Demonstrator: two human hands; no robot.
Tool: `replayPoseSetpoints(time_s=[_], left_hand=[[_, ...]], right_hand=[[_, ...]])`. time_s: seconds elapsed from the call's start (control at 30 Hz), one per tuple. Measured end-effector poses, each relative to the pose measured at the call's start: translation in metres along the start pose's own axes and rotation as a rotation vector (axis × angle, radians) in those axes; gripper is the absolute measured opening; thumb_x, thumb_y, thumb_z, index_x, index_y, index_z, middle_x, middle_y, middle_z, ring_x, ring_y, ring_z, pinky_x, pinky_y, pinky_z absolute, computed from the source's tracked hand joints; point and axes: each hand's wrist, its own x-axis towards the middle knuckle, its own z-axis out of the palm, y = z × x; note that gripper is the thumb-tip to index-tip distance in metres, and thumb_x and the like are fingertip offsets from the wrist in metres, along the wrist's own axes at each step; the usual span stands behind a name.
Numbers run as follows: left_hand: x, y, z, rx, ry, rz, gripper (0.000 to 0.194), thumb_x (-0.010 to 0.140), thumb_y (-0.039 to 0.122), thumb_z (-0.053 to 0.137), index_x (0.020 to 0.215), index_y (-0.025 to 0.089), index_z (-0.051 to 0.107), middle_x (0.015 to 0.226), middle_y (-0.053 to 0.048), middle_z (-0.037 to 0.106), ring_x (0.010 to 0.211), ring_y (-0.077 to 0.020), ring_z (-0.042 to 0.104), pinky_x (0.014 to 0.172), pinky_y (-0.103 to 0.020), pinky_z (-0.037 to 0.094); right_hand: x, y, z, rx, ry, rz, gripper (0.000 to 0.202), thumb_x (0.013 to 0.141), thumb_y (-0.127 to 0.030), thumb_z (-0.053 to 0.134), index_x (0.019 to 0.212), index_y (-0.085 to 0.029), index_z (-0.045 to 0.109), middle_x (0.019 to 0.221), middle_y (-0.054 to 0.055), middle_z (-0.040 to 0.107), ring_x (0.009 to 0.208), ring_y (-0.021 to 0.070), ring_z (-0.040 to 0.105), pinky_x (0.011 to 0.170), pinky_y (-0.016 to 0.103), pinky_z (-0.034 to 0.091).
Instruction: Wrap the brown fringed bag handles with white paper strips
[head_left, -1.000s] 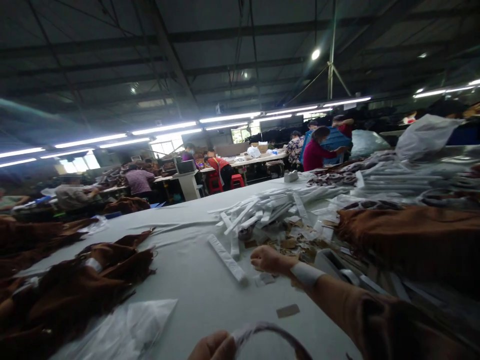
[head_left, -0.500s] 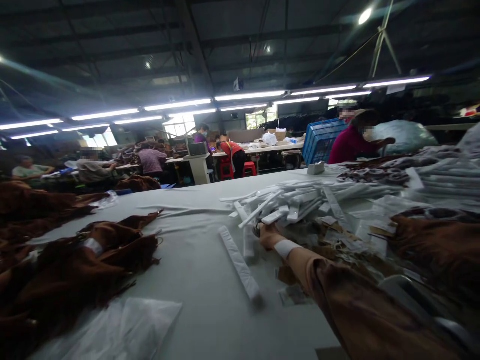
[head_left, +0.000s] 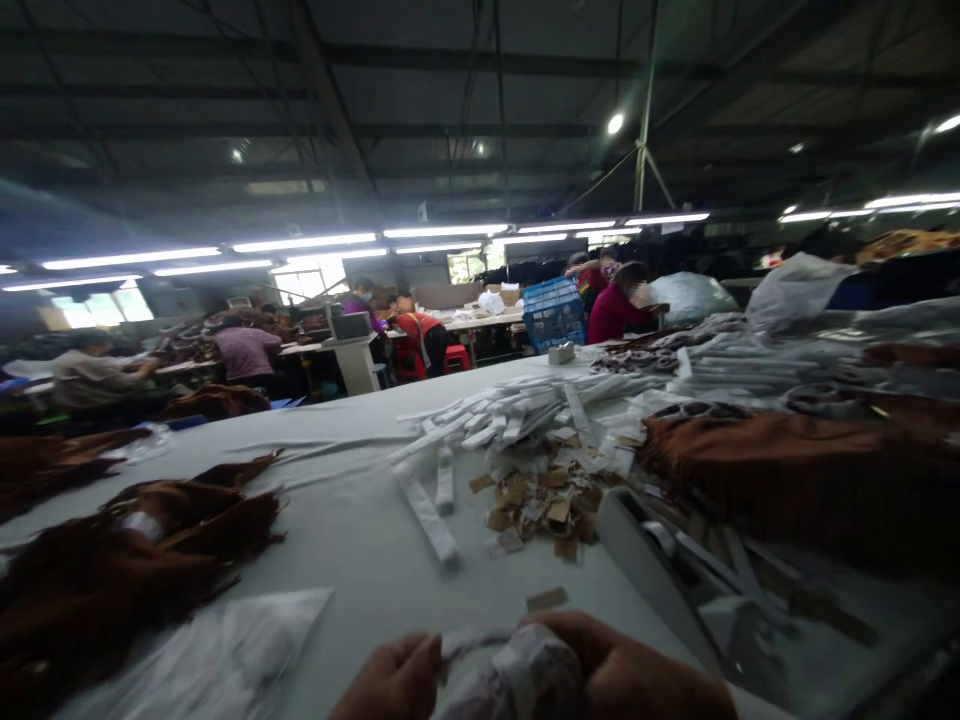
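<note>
White, crinkled wrapping [head_left: 517, 665] sits at the table's [head_left: 375, 570] near edge, pinched between left hand [head_left: 390, 685] and right hand [head_left: 622, 675] — the right has come back from the cardboard tags [head_left: 536, 500] beyond it. Open tabletop lies just past the wrapping; brown garments [head_left: 112, 570] crowd its left.

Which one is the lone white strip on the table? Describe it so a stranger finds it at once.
Start at the big white table, then the heap of white strips at its middle. The lone white strip lies flat just nearer the camera, longest there, clear of the heap, left of the brown card scraps.
</note>
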Motion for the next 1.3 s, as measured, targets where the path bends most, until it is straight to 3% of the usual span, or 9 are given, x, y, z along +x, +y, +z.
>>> replayPoseSetpoints(time_s=[0.1,0.2,0.3,0.4,0.6,0.73,0.83,1.0,1.3], left_hand=[[-0.014,0.005,0.005,0.1,0.08,0.027,0.061,0.077,0.078,0.053,0.068,0.018,0.048,0.045,0.009,0.033,0.039,-0.0059,0.027,0.041,-0.023,0.017],[-0.038,0.017,0.016,0.444,0.072,0.195,0.057,0.084,0.072,0.047,0.07,0.017,0.051,0.052,0.007,0.036,0.048,-0.0076,0.03,0.047,-0.023,0.021],[-0.059,0.029,0.031,0.832,0.1,0.329,0.045,0.076,0.059,0.066,0.072,0.015,0.058,0.068,0.003,0.049,0.063,-0.0101,0.039,0.056,-0.024,0.027],[-0.073,0.032,0.042,0.987,0.1,0.247,0.047,0.066,0.057,0.076,0.079,0.014,0.063,0.07,0.003,0.055,0.063,-0.0113,0.042,0.055,-0.024,0.027],[-0.08,0.024,0.043,1.0,0.198,0.264,0.032,0.083,0.044,0.059,0.075,0.014,0.063,0.067,0.0,0.061,0.061,-0.0121,0.047,0.055,-0.024,0.029],[-0.079,0.023,0.044,1.039,0.218,0.288,0.024,0.083,0.038,0.059,0.075,0.015,0.062,0.072,-0.004,0.066,0.064,-0.0139,0.051,0.059,-0.025,0.031],[-0.079,0.028,0.051,1.044,0.198,0.306,0.019,0.083,0.033,0.059,0.076,0.016,0.061,0.075,-0.005,0.067,0.067,-0.0153,0.054,0.061,-0.025,0.033],[-0.084,0.029,0.058,0.921,0.148,0.38,0.013,0.086,0.027,0.054,0.085,0.017,0.063,0.086,-0.005,0.069,0.078,-0.0179,0.058,0.069,-0.026,0.037],[-0.083,0.017,0.05,0.715,0.14,0.267,0.039,0.086,0.054,0.056,0.077,0.016,0.056,0.075,-0.003,0.061,0.07,-0.017,0.047,0.063,-0.026,0.035]], right_hand=[[-0.026,0.048,0.03,0.048,0.115,0.147,0.033,0.059,-0.016,0.078,0.089,-0.015,0.066,0.078,0.0,0.063,0.066,0.0104,0.054,0.06,0.019,0.039],[-0.026,0.078,0.046,0.016,0.266,0.138,0.032,0.06,-0.02,0.075,0.091,-0.016,0.067,0.075,-0.001,0.063,0.065,0.012,0.053,0.057,0.02,0.037],[-0.016,0.085,0.048,-0.076,0.349,-0.013,0.032,0.059,-0.021,0.067,0.091,-0.015,0.068,0.074,-0.001,0.062,0.062,0.0113,0.049,0.051,0.02,0.034],[-0.004,0.082,0.047,-0.089,0.367,-0.118,0.023,0.059,-0.021,0.062,0.08,-0.013,0.067,0.064,-0.002,0.056,0.054,0.009,0.041,0.047,0.02,0.032],[-0.011,0.083,0.048,-0.384,0.325,-0.093,0.035,0.069,-0.032,0.055,0.1,-0.017,0.063,0.081,0.006,0.065,0.068,0.0194,0.059,0.052,0.026,0.044],[-0.036,0.066,0.052,-1.192,0.567,-0.486,0.021,0.084,-0.022,0.049,0.101,-0.019,0.062,0.092,0.01,0.065,0.086,0.0242,0.06,0.078,0.039,0.047],[-0.039,0.041,0.06,-1.494,0.504,-0.641,0.037,0.083,-0.017,0.052,0.12,-0.018,0.056,0.116,0.015,0.06,0.106,0.0286,0.055,0.093,0.045,0.042],[-0.014,0.028,0.066,-1.557,0.237,-0.464,0.044,0.07,-0.013,0.058,0.113,-0.018,0.052,0.104,0.008,0.063,0.091,0.0226,0.059,0.079,0.032,0.046],[0.014,0.046,0.057,-1.819,0.342,-0.29,0.019,0.077,-0.015,0.058,0.095,-0.016,0.052,0.088,0.009,0.063,0.074,0.0221,0.059,0.059,0.029,0.04]])
